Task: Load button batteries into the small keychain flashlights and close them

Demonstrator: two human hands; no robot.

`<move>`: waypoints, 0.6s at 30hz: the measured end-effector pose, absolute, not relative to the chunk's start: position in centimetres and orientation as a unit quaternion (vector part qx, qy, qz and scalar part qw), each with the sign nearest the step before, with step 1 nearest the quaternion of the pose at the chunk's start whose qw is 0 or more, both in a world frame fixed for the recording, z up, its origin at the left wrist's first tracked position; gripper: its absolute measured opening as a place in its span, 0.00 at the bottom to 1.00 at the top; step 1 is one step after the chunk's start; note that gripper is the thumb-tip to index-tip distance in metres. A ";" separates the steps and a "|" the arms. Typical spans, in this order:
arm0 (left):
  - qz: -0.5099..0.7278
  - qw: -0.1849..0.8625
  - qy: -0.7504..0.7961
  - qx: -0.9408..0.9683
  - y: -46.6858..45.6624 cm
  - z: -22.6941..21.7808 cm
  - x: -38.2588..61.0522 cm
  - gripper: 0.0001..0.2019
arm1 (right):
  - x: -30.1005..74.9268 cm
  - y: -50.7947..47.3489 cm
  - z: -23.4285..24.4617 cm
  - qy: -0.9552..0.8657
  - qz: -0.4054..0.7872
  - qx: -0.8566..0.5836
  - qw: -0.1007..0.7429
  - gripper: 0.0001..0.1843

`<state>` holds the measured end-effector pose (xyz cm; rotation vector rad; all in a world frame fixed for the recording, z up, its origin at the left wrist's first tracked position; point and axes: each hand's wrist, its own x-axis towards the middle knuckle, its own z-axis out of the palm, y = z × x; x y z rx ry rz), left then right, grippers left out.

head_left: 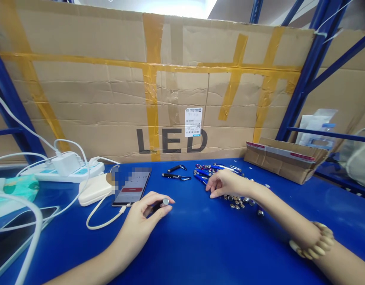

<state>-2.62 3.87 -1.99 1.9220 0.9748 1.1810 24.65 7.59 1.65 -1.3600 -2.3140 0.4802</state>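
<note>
My left hand [151, 208] is closed around a small black flashlight [165, 202], whose round silver end points toward me. At the edge of a pile, my right hand [224, 184] has its fingers curled together low over the table; whatever they pinch is hidden. Blue flashlights [202, 173] with metal clips lie in the pile beyond that hand. Small round silver pieces [236, 202] are scattered beneath and beside the right wrist. Farther back, two black flashlights with clips, a nearer one [170, 175] and a farther one [174, 168], rest between the hands.
A phone [136, 186] with a cable plugged in lies beyond my left hand, beside a cream power bank [94, 189]. A power strip [90, 171] and loose white cables occupy the left. At right stands an open cardboard tray [277, 160]. A large cardboard sheet [117, 107] walls the back.
</note>
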 end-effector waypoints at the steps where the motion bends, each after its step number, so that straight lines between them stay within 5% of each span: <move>1: 0.456 0.339 0.372 0.734 3.9 -2.0 -2.6 0.07 | 24.4 7.5 1.6 -0.832 0.179 -0.483 0.207 0.11; 18: 0.443 0.400 0.380 0.706 3.5 -1.7 -2.1 0.14 | 20.6 6.9 -0.1 -0.854 0.096 -0.459 0.224 0.04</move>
